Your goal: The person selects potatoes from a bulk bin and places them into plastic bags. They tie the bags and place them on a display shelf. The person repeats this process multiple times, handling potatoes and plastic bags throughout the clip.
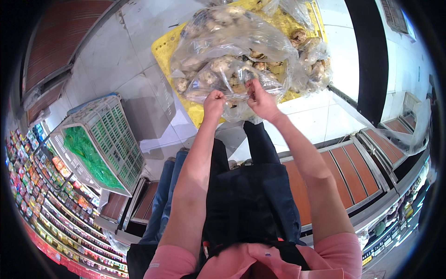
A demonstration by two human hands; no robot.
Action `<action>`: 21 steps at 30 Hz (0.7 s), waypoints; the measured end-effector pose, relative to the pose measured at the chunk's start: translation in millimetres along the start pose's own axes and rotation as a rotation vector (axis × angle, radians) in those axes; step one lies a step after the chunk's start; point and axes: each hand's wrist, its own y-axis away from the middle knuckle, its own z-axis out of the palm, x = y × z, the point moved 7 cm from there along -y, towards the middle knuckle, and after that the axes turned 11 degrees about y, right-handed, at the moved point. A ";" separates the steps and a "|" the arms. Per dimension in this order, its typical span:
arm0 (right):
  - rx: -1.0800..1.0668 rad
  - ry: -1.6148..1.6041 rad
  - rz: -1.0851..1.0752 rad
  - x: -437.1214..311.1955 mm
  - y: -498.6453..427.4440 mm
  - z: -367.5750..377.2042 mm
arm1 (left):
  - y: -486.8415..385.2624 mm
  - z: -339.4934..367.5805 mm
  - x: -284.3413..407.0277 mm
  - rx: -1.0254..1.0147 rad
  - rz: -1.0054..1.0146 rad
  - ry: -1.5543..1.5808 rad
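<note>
A large clear plastic bag of pale, brown-marked root vegetables lies in front of me on a yellow plastic pallet. My left hand pinches the near edge of the plastic between thumb and fingers. To its right, my right hand has its fingers curled on the same film, a little farther in. Between and beyond my hands, the roots show through the film. Some brown roots are visible at the bag's opening. My right fingertips are partly hidden.
A smaller bag of roots sits at the pallet's right. At left stands a white plastic crate holding green plastic. Another person's jeans leg is close on my left. Brown-panelled display bases and packed shelves lie around me.
</note>
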 end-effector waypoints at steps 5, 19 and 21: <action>0.031 0.218 -0.134 -18.8 13.3 21.1 | 36.8 12.8 29.2 -0.027 0.325 0.097; 0.171 0.299 -0.245 -90.4 132.8 -51.4 | 191.4 -87.3 9.2 0.293 0.376 -0.019; 0.411 0.191 -0.205 -115.7 192.1 -90.0 | 206.1 -91.9 -1.1 0.201 0.263 -0.151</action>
